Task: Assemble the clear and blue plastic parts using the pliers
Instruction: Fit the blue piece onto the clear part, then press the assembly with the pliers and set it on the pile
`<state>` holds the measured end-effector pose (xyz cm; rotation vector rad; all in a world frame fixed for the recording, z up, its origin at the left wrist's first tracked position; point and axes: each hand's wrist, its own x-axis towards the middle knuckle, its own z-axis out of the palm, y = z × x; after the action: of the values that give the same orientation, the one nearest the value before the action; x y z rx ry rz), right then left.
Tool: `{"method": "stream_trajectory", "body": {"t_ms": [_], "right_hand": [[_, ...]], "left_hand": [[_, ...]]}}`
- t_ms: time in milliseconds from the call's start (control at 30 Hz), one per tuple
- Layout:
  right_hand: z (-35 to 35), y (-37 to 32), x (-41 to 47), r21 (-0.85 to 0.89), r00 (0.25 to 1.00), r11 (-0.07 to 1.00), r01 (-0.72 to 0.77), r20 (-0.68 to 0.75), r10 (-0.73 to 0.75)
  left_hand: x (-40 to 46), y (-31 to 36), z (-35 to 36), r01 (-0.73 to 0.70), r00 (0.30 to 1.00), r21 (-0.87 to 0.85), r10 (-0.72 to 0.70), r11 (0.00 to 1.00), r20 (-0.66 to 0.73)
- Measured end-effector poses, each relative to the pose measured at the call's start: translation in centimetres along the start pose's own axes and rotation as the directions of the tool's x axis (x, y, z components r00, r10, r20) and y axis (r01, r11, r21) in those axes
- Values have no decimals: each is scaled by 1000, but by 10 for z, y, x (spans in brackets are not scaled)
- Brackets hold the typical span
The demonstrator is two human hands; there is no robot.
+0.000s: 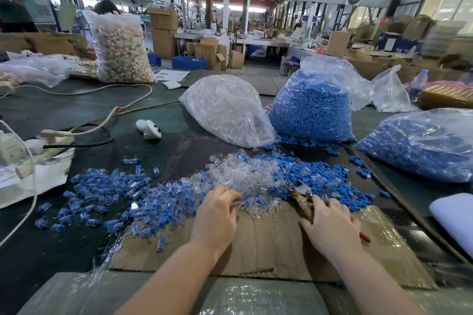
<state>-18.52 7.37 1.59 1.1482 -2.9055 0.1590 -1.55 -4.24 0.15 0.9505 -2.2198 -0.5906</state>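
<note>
A heap of loose clear plastic parts [245, 174] lies mid-table, with loose blue parts [330, 176] to its right. Joined clear-and-blue pieces [107, 194] spread out to the left. My left hand [217, 215] reaches into the near edge of the clear heap and pinches a clear part at its fingertips. My right hand [330, 227] grips the pliers [302, 194]; their jaws point away from me into the blue parts, and a red handle tip sticks out behind the hand.
Brown cardboard [268, 248] lies under my hands. Behind the heaps stand a bag of clear parts [227, 110] and two bags of blue parts [312, 112] [422, 143]. A power strip and cables [56, 135] lie at left. A white sheet [455, 217] sits at right.
</note>
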Motion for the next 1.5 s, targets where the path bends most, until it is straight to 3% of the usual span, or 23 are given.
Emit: {"method": "stream_trajectory", "body": {"t_ms": [167, 333, 500, 633, 1133, 1367, 1500], "right_hand": [[-1, -3, 3, 102, 999, 995, -15, -44, 19], [-1, 14, 15, 132, 989, 991, -35, -141, 54], [-1, 35, 34, 65, 990, 988, -137, -38, 139], [0, 41, 41, 19, 991, 991, -132, -6, 132], [-10, 37, 38, 23, 989, 1000, -9, -145, 12], [-21, 9, 23, 204, 931, 956, 212, -340, -134], [-5, -22, -3, 290, 902, 881, 372, -337, -270]], "left_hand": [[-6, 10, 19, -118, 983, 103, 102, 988, 154], [-9, 7, 33, -119, 961, 227, 55, 966, 271], [-11, 2, 36, -89, 972, 202, 40, 975, 233], [-12, 1, 35, -77, 979, 182, 40, 980, 199], [-13, 2, 33, -40, 988, 98, 25, 994, 152], [-13, 3, 32, -34, 990, 84, 22, 996, 141], [-13, 3, 32, -26, 991, 76, 16, 997, 130]]}}
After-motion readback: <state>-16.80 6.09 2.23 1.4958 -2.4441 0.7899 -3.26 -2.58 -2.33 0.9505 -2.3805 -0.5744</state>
